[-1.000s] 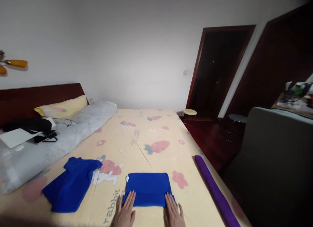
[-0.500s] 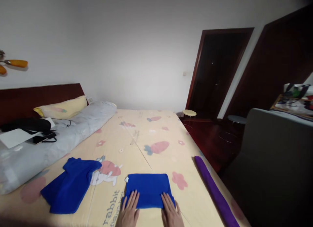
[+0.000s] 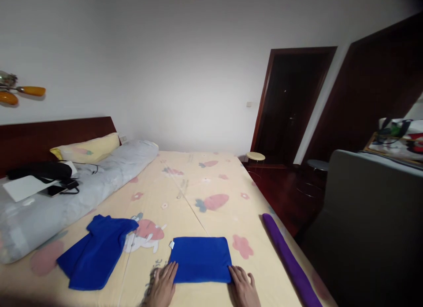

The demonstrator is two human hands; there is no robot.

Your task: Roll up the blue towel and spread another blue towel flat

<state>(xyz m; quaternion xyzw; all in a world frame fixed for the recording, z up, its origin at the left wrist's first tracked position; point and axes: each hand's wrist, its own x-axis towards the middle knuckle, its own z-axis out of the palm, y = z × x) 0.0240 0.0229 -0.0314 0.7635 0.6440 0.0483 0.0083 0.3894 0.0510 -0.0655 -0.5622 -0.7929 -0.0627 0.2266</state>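
- The folded blue towel [image 3: 200, 259] lies flat on the yellow printed bedsheet [image 3: 198, 183], near the foot edge of the bed and directly in front of the person.
- The left hand [image 3: 162, 287] rests open and flat on the sheet, its fingertips touching the towel's near-left corner; it grips nothing.
- The right hand [image 3: 245, 289] lies open and flat too, fingers at the near-right corner, holding nothing.
- The towel looks soft, light and limp, likely a fleecy microfibre: it should bend wherever it is lifted and will not slip much on the cotton sheet.
- The best hold is judged to be a pinch at the two near corners or along the folded edges, so the layers stay together; a small white tag [image 3: 171, 244] marks the far-left corner.
- A second blue towel [image 3: 95, 250], loose and rumpled, lies to the left, well apart.
- A purple roll [image 3: 288, 263] runs along the bed's right edge.
- A grey bolster [image 3: 76, 197] lies beside the headboard.
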